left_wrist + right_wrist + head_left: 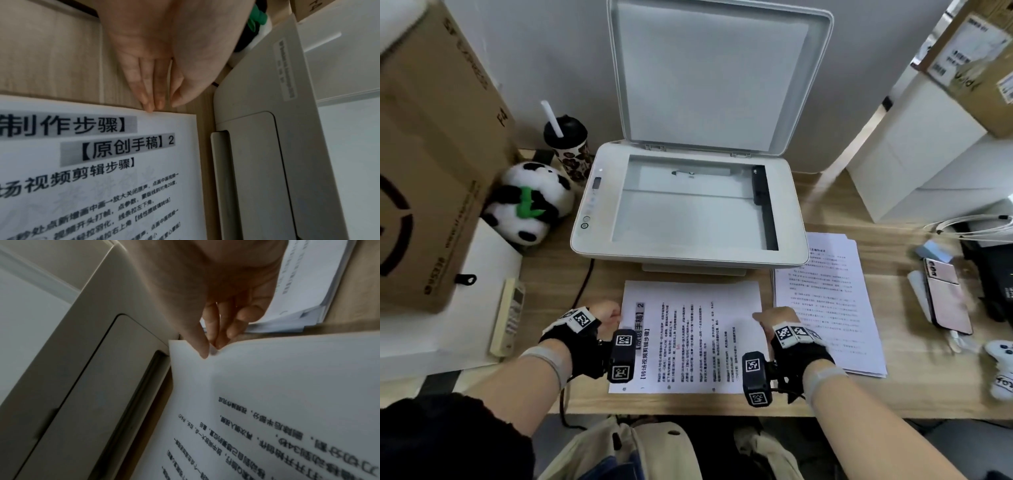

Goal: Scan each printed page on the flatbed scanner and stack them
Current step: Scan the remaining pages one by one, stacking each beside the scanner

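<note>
A printed page [691, 335] with Chinese text lies sideways on the wooden desk in front of the flatbed scanner [592, 240]. The scanner's lid [715, 75] stands up and nothing lies on its glass. My left hand [607, 315] is at the page's left edge; in the left wrist view its straight fingertips [152, 107] touch the edge of the page [102, 178]. My right hand [210, 351] pinches the opposite edge of the page [287, 386], thumb on top, and that corner is lifted. A stack of printed pages [828, 301] lies to the right.
A large cardboard box [431, 154], a panda plush [530, 202] and a lidded cup [568, 144] crowd the left. A remote [508, 315] lies beside my left hand. A phone [945, 294], cables and a white controller [1001, 366] sit far right.
</note>
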`<state>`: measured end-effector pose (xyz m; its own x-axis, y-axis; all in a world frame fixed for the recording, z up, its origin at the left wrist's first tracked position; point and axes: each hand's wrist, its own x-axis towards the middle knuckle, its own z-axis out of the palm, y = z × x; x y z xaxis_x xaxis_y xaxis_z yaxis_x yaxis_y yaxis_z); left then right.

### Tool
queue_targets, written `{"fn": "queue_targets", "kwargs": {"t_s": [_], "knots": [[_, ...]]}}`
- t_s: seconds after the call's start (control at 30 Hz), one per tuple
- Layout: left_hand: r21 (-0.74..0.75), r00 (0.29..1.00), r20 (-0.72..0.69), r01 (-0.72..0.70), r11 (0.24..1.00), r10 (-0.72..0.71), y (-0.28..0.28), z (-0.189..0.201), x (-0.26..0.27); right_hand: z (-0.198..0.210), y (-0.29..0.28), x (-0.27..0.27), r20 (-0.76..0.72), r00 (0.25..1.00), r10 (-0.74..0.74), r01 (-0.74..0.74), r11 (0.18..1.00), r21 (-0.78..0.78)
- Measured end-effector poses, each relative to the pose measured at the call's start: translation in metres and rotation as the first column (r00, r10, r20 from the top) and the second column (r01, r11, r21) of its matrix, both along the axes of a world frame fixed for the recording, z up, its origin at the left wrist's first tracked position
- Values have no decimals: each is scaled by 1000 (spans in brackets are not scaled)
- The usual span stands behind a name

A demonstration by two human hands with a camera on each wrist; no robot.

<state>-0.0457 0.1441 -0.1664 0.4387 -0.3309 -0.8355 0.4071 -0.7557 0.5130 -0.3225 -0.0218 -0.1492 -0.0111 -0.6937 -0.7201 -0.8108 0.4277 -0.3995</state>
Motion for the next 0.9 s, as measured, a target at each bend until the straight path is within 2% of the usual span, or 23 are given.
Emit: {"fn": "queue_targets", "kwargs": {"t_s": [0.1,0.17,0.33,0.43,0.53,0.63,0.73,0.83,0.9], "knots": [[24,998,-11,63,998,-62,0,-24,7,-3,4,2,3,999,54,-54,999,-4],[27,997,48,58,998,-60,2,-35,10,-5,8,2,38,998,44,-44,999,-20],[64,976,70,202,977,-206,4,-20,5,1,17,-3,96,995,30,-24,998,-64],[68,969,3,247,967,-247,1,-11,8,5,12,-7,154,988,12,-3,998,-59],[76,932,-63,362,929,-358,-6,8,9,9,6,-15,221,970,-106,132,985,-110],[-3,870,-126,481,877,-477,-14,33,8,19,0,-23,337,903,-266,339,923,-182],[-118,815,-172,540,833,-553,-25,66,3,34,-13,-26,407,853,-326,451,853,-263],[-218,810,-65,559,800,-583,-42,99,-1,58,-30,-21,466,826,-316,496,799,-338],[-288,845,-6,511,810,-535,-55,115,4,77,-43,-15,517,807,-285,514,770,-378]]}}
